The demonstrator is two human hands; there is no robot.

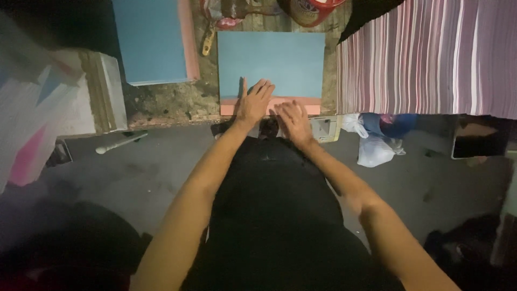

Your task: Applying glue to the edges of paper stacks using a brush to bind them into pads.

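A blue sheet [272, 62] with a pink strip [312, 108] along its near edge lies on a worn wooden bench [172, 102]. My left hand [252, 102] rests flat on the sheet's near edge, fingers spread and pointing away. My right hand [293, 121] lies just beside it on the pink strip, fingers together and pressed down. Neither hand holds anything. My dark clothing fills the lower middle of the view.
A second blue sheet with a pink border [153, 40] lies to the left. A tall stack of striped sheets [431, 54] stands at right. A brush [208, 43] and a red container [309, 8] sit behind. Plastic bags [374, 145] lie on the grey floor.
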